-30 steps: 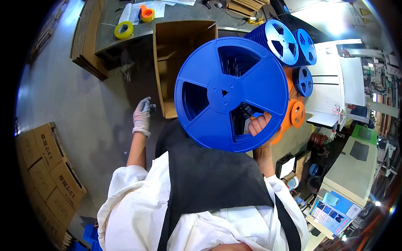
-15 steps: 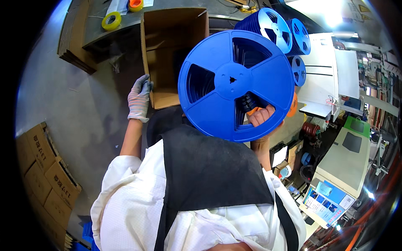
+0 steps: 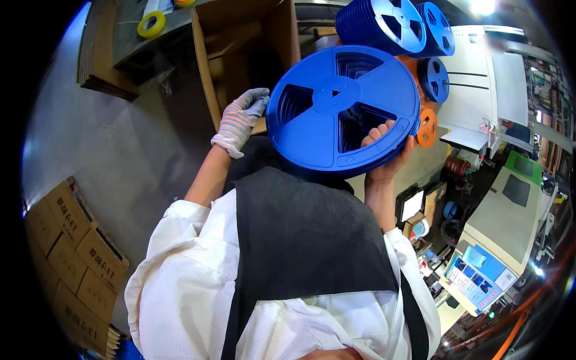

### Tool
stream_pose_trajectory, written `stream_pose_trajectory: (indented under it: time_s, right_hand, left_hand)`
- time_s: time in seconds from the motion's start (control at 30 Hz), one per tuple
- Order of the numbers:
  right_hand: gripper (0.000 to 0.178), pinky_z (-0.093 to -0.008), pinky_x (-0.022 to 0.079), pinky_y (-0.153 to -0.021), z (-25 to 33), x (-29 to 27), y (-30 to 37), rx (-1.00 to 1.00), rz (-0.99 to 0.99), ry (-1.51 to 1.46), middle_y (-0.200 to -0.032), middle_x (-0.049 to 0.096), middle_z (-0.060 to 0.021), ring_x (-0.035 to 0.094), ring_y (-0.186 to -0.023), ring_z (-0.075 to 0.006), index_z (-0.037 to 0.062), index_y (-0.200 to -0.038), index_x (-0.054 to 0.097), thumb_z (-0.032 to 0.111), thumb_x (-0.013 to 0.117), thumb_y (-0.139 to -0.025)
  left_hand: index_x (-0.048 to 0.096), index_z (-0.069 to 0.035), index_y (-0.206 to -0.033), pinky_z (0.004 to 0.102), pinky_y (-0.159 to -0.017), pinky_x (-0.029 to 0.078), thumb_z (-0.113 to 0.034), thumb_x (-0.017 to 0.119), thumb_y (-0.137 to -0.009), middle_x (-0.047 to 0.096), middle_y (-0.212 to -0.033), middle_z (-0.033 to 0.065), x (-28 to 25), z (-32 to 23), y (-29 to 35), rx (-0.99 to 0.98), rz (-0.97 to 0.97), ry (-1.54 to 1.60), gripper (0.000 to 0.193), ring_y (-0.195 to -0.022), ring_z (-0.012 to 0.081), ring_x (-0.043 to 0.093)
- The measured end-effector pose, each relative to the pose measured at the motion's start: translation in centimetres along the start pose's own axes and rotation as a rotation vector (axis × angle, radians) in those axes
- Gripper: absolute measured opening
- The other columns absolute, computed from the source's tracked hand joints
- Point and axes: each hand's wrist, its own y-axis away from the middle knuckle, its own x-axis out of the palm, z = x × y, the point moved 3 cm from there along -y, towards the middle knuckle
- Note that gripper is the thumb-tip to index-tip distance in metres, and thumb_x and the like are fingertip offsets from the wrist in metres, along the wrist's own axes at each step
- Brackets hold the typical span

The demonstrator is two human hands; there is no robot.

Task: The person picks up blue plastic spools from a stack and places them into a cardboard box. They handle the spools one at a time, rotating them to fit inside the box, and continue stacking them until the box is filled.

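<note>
- Bare right hand (image 3: 390, 162) — closed through the spoke gap of stacked round blue plastic reels (image 3: 327, 99)
- Striped-gloved left hand (image 3: 239, 118) — loosely open, seemingly empty, just beside them
- Likely carrying; next calls for left-hand support

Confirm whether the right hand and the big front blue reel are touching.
Touching. The head view shows the right hand gripping the blue reel, fingers hooked through its cutout.
</note>
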Motion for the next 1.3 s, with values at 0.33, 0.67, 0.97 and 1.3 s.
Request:
stream_pose_trajectory:
  time_s: [0.33,0.67,0.97,1.3]
  right_hand:
    - [0.041,-0.0279,0.032,-0.058,-1.1,1.1,0.1,0.119,-0.027,0.147,-0.069,0.036,0.002,0.036,-0.064,-0.0113,0.0094,-0.095,0.046,0.042,0.067,-0.082]
    - [0.056,-0.0411,0.05,-0.092,-6.0,5.5,-0.3,0.291,-0.231,0.577,-0.112,0.064,-0.0199,0.065,-0.097,-0.0289,-0.0044,-0.129,0.047,0.025,0.06,-0.083]
    - [0.04,-0.0386,0.05,-0.077,-6.4,5.4,-1.2,0.267,-0.317,0.502,-0.083,0.06,-0.0107,0.059,-0.077,-0.022,-0.0012,-0.114,0.055,0.026,0.057,-0.085]
    - [0.041,-0.032,0.041,-0.065,-4.8,3.4,-1.6,0.235,-0.134,0.315,-0.073,0.047,-0.0037,0.046,-0.065,-0.014,-0.0004,-0.11,0.051,0.033,0.054,-0.087]
  left_hand:
    - [0.059,0.0,-0.122,0.0259,-0.089,0.047,-0.015,0.063,-0.092,0.066,-0.11,0.0086,2.3,-1.9,2.6,-0.041,0.162,-0.082,0.034,-0.101,0.0155,0.06]
    - [0.036,-0.008,-0.143,0.0349,-0.095,0.046,-0.017,0.066,-0.084,0.056,-0.124,0.0221,1.4,-4.7,4.4,-0.1,-0.032,0.298,0.067,-0.113,0.0282,0.057]
    - [0.036,0.006,-0.134,0.0447,-0.1,0.048,-0.045,0.071,-0.079,0.054,-0.12,0.0245,-7.7,-3.0,7.5,0.041,0.443,1.494,0.083,-0.116,0.0366,0.055]
    - [0.035,0.002,-0.135,0.0415,-0.1,0.048,-0.048,0.066,-0.084,0.053,-0.124,0.0208,-7.4,-3.2,8.1,0.088,0.342,1.606,0.079,-0.118,0.0324,0.054]
